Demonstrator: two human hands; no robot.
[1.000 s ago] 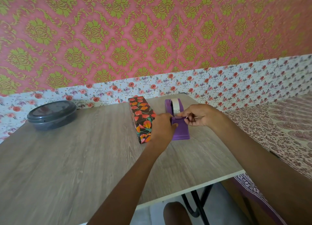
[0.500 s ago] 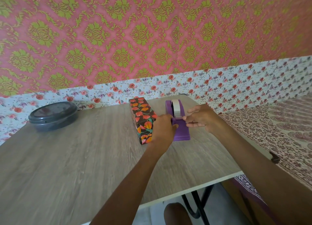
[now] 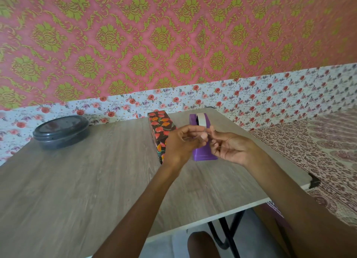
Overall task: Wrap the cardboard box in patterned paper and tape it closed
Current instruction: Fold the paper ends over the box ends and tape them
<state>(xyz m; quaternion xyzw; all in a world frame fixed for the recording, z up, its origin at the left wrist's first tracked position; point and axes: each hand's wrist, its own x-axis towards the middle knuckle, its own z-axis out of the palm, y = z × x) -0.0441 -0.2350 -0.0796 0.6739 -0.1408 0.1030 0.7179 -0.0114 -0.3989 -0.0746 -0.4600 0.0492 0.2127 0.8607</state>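
Because the tape must go onto the box next, what matters is where the box lies from our hands. Nearest us, both forearms reach out over the table [image 3: 77, 180], and the hands meet in the air above it. Our left hand [image 3: 181, 143] and right hand [image 3: 229, 147] have their fingers curled, and thumb and forefinger of each pinch what we take to be a short strip of tape [image 3: 209, 131]. It is clear and thin, so only a pale glint shows, and we cannot tell its length or which side is sticky.

Just beyond the hands stands the purple tape dispenser [image 3: 202, 154]. Its middle is hidden behind our fingers, and the tape roll [image 3: 201, 119] shows above them.

Left of the dispenser, close beside it, lies the wrapped box [image 3: 161, 129]. Its long axis runs away from us, and it lies to the left of the strip. The left hand is nearer to it and covers part of its near right side. We cannot see any open seam or flap, so where the strip belongs is unclear.

Farther left, well apart, sits a dark round container [image 3: 60, 132] against the flowered wall [image 3: 251, 101].
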